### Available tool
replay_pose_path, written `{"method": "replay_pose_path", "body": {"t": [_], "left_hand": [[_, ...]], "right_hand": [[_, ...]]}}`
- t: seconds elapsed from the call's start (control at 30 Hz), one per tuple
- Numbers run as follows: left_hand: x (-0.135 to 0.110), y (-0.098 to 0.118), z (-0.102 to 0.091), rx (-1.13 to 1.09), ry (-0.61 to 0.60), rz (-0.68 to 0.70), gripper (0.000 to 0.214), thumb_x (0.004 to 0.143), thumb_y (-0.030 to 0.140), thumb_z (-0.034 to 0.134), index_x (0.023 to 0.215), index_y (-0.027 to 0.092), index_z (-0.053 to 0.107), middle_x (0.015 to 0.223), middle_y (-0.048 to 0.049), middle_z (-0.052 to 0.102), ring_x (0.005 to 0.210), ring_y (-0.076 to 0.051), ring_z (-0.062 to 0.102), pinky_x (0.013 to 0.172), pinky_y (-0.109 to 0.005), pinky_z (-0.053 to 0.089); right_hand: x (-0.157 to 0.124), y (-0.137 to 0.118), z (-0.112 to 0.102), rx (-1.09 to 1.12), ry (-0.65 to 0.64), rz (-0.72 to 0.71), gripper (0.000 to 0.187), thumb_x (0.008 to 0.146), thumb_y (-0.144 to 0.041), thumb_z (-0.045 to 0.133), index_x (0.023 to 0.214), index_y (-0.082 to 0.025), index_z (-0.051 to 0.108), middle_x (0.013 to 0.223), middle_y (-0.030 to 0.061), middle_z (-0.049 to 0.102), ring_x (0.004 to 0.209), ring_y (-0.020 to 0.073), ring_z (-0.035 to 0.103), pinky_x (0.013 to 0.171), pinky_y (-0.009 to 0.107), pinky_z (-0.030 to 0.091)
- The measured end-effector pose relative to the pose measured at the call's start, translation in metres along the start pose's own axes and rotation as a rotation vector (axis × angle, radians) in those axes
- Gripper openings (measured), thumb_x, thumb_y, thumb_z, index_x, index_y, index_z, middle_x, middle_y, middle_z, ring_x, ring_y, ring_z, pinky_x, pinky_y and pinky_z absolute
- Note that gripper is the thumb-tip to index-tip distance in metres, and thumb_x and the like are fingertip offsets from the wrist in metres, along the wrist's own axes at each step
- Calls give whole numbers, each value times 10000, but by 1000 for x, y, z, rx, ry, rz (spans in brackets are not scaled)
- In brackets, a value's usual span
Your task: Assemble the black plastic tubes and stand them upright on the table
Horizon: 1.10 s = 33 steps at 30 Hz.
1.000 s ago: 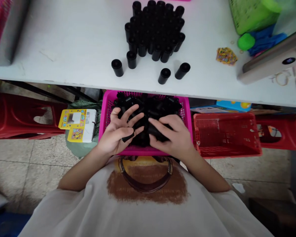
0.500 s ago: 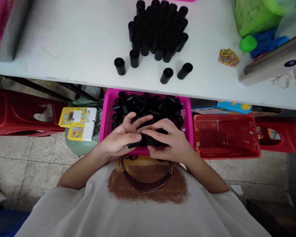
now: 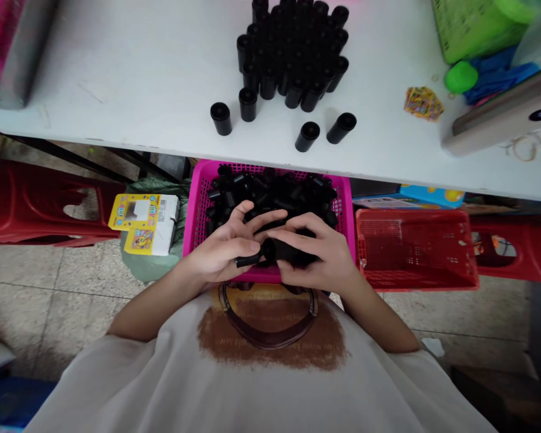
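Note:
Both my hands are together over the near end of a pink basket [image 3: 193,198] full of loose black canisters [image 3: 270,189]. My right hand [image 3: 324,258] is wrapped round a black canister [image 3: 286,251] lying on its side, mouth to the left. My left hand [image 3: 220,252] pinches a flat black lid [image 3: 247,260] right at that mouth, its other fingers fanned out above. On the white table [image 3: 139,78] beyond, several upright black canisters [image 3: 293,48] stand packed in a block, with a few loose ones [image 3: 306,135] nearer the edge.
A red basket [image 3: 415,246] sits to the right of the pink one, a red stool [image 3: 40,204] and a yellow-and-white box [image 3: 142,222] to the left. A green basket [image 3: 473,27], a green lump, blue cloth and a grey device [image 3: 505,114] lie on the table's right side.
My hands came together over the basket's near end. The right one took up a canister, and the left brought the lid against its mouth.

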State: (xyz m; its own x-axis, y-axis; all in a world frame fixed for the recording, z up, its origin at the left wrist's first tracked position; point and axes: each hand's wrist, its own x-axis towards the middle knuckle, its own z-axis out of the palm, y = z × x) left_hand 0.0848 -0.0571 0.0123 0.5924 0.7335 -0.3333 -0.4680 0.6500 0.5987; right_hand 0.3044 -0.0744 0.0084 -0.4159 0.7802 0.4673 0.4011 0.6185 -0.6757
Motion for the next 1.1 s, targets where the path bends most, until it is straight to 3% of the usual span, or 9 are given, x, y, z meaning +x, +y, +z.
{"method": "replay_pose_path", "body": {"t": [0.23, 0.33, 0.4, 0.53, 0.63, 0.73, 0.87, 1.0, 1.1], "left_hand": [[6, -12, 9, 102, 88, 39, 606, 803, 325, 905, 1161, 329, 415, 1341, -20, 678, 1151, -186, 707, 938, -335, 576], [11, -23, 2, 293, 279, 211, 481, 934, 630, 730, 1103, 283, 444, 1226, -35, 663, 1058, -165, 682, 886, -301, 567], [12, -24, -2, 446, 294, 309, 470, 954, 684, 665, 1068, 261, 495, 1107, -27, 634, 938, -147, 651, 798, -265, 553], [6, -3, 0, 824, 111, 328, 293, 917, 431, 803, 1009, 229, 612, 1035, -28, 633, 832, -143, 618, 717, -247, 521], [15, 26, 6, 1000, 236, 438, 270, 858, 288, 848, 1056, 225, 677, 1094, -45, 688, 880, -180, 649, 793, -284, 535], [46, 56, 1, 1012, 413, 565, 464, 736, 105, 888, 1136, 247, 701, 1130, -52, 708, 967, -241, 667, 903, -345, 532], [95, 86, -14, 1123, 426, 532, 578, 717, -24, 814, 1190, 287, 700, 1242, -60, 692, 1174, -320, 652, 1076, -432, 496], [106, 89, -6, 1181, 350, 618, 605, 753, -9, 799, 1262, 280, 645, 1383, -22, 632, 1327, -285, 558, 1181, -422, 434], [95, 67, 6, 1283, 204, 669, 367, 865, 143, 778, 1191, 249, 646, 1369, -39, 616, 1349, -274, 530, 1107, -384, 473]], "right_hand": [[-3, 0, 14, -26, -19, -79, 465, 872, -176, 707, 1321, -295, 724, 1058, 63, 664, 976, 236, 644, 857, 440, 627], [-6, 0, 21, -54, -23, -50, 470, 904, -190, 700, 1362, -292, 713, 1058, 66, 665, 967, 233, 647, 854, 434, 630], [-7, 1, 23, -116, 33, -20, 462, 931, -194, 694, 1383, -286, 701, 1048, 66, 661, 954, 225, 658, 848, 418, 629], [-10, 8, 19, -169, 120, 31, 506, 971, -242, 709, 1470, -286, 639, 1069, 66, 637, 956, 217, 656, 863, 400, 626], [-14, 17, 12, -143, 123, 169, 570, 960, -263, 691, 1521, -298, 597, 1179, 83, 590, 1100, 247, 643, 973, 454, 613], [-21, 34, 3, -114, 260, 344, 522, 924, -176, 636, 1428, -310, 636, 1228, 82, 577, 1165, 257, 634, 1060, 495, 582], [-33, 54, -6, 141, 454, 453, 445, 909, -254, 758, 1308, -328, 576, 1192, 29, 599, 1068, 202, 725, 1020, 415, 622], [-43, 56, -8, 371, 524, 578, 486, 775, -343, 947, 1135, -298, 623, 1120, 2, 686, 1101, 214, 774, 943, 358, 666], [-47, 49, -10, 417, 495, 643, 461, 745, -355, 977, 1112, -268, 712, 1099, 33, 776, 1104, 235, 782, 971, 401, 669]]}}
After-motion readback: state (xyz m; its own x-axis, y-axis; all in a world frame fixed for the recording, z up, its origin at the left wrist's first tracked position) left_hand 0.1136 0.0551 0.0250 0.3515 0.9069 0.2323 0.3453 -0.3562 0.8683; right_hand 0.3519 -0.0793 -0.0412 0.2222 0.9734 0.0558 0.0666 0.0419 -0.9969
